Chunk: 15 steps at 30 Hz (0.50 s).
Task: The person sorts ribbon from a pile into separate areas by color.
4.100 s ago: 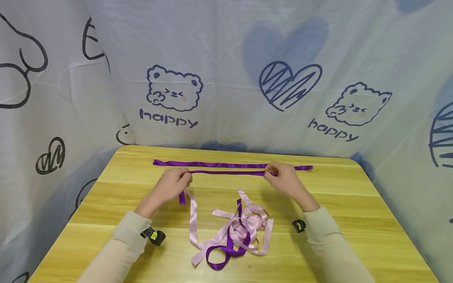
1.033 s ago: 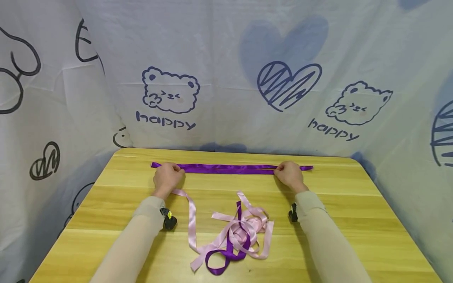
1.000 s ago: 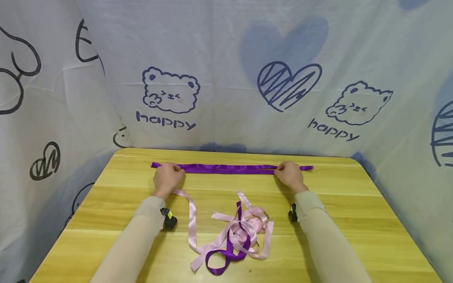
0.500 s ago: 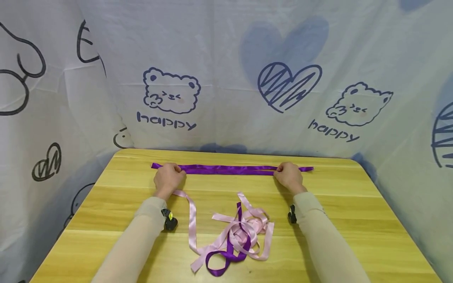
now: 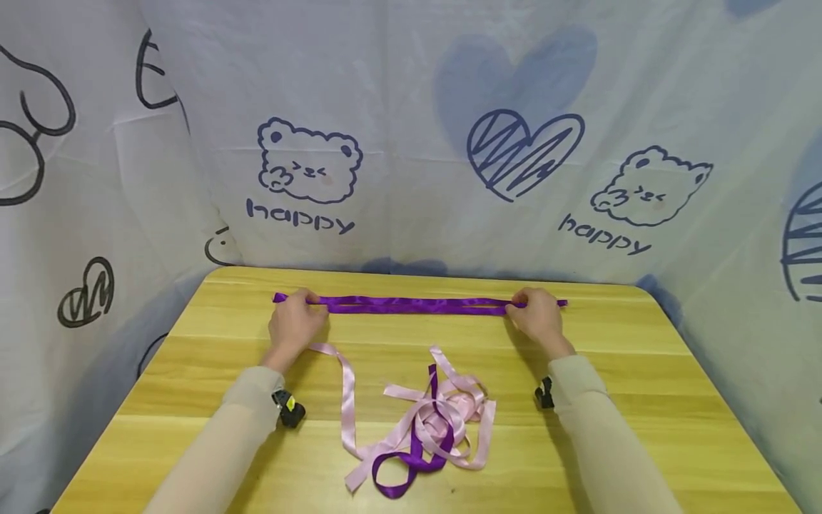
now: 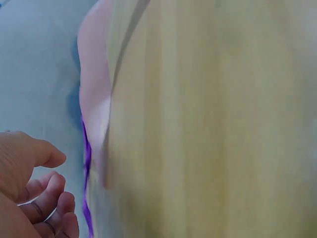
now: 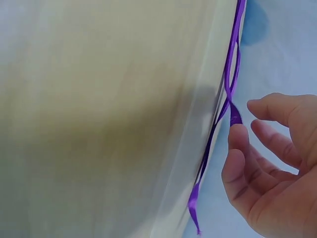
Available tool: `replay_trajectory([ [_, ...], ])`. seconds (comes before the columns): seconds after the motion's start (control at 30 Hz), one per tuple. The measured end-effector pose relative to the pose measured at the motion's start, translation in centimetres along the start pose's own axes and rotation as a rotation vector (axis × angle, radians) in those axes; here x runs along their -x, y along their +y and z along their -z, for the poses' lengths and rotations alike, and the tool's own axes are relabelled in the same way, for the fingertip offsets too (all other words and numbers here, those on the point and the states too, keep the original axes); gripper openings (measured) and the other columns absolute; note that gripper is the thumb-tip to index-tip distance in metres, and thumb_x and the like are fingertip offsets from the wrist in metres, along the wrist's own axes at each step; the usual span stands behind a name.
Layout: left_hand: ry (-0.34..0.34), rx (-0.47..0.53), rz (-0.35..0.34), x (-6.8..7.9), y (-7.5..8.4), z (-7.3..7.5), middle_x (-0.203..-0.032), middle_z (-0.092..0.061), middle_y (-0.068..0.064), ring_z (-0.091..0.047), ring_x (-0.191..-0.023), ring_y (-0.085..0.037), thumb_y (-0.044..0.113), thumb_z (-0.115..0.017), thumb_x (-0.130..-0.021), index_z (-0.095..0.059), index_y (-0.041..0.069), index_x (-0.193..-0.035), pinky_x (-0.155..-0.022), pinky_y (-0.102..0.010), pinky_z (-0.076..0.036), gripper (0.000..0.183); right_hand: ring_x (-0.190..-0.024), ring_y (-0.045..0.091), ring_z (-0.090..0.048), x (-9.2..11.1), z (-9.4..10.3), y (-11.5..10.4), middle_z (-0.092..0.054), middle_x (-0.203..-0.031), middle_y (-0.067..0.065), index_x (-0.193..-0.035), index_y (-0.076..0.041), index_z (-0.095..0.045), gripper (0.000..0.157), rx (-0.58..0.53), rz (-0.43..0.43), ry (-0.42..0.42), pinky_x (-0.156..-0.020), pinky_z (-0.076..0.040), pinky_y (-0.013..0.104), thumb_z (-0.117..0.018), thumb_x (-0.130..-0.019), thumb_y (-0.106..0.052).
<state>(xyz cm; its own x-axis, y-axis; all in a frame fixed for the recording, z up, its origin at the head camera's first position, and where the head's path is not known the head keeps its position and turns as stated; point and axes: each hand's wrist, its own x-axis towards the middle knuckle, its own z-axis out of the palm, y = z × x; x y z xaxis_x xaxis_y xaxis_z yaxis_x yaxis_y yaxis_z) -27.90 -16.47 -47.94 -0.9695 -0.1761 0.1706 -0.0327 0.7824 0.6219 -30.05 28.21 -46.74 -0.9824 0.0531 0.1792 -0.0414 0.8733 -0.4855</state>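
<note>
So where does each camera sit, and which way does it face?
Head: head-worn, facing forward and down over the yellow wooden table; left hand, right hand, beige sleeves show.
Left wrist: wrist-worn, facing the table and narrow purple satin ribbon; left hand shows.
Right wrist: wrist-worn, facing likewise; right hand shows.
Wrist views share table and ribbon.

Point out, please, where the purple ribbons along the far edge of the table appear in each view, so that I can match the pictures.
Head: the two purple ribbons run crosswise, slightly below mid-height.
Left wrist: a purple strip at left, in the lower half, running down to the bottom.
Right wrist: purple strands slant from the top edge nearly to the bottom, right of centre.
Shared landmark: the wooden tabletop.
</note>
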Motion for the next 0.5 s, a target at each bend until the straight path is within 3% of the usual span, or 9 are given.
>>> replay_trajectory([
  [0.13,0.027,0.008,-0.102,0.9,1.1,0.1,-0.083,-0.073,-0.008,-0.066,-0.073,-0.028,0.022,-0.066,-0.093,-0.076,0.007,-0.107,-0.062,-0.042,-0.051,0.022,-0.098,0.038,-0.069,1.0,-0.1,-0.8,-0.076,-0.106,0.02,-0.104,-0.001,-0.075,0.02,-0.021,0.039,-0.02,-0.09,-0.054,0.053,-0.072,-0.095,-0.018],
  [0.23,0.022,0.02,-0.186,1.7,2.4,-0.1,-0.077,-0.069,-0.003,-0.06,-0.066,-0.021,0.02,-0.069,-0.093,-0.076,0.009,-0.096,-0.057,-0.034,-0.044,0.014,-0.1,0.038,-0.07,1.8,-0.5,-1.9,-0.076,-0.107,0.02,-0.103,-0.001,-0.076,0.018,-0.029,0.134,-0.036,-0.093,-0.054,0.054,-0.073,-0.095,-0.016],
  [0.37,-0.046,0.039,-0.293,2.8,4.3,-0.6,-0.076,-0.068,-0.002,-0.056,-0.063,-0.017,0.019,-0.071,-0.093,-0.076,0.01,-0.092,-0.056,-0.031,-0.042,0.01,-0.099,0.037,-0.072,2.9,-1.0,-3.6,-0.076,-0.11,0.02,-0.106,-0.001,-0.077,0.018,-0.035,0.299,-0.064,-0.093,-0.056,0.053,-0.075,-0.093,-0.013],
  [0.5,-0.131,0.036,-0.388,4.0,6.1,-1.5,-0.077,-0.069,-0.001,-0.056,-0.064,-0.014,0.017,-0.072,-0.093,-0.077,0.01,-0.093,-0.059,-0.03,-0.045,0.009,-0.084,0.027,-0.07,4.0,-1.4,-5.4,-0.075,-0.113,0.02,-0.116,-0.004,-0.075,0.024,-0.054,0.413,-0.137,-0.081,-0.059,0.046,-0.074,-0.093,-0.011],
])
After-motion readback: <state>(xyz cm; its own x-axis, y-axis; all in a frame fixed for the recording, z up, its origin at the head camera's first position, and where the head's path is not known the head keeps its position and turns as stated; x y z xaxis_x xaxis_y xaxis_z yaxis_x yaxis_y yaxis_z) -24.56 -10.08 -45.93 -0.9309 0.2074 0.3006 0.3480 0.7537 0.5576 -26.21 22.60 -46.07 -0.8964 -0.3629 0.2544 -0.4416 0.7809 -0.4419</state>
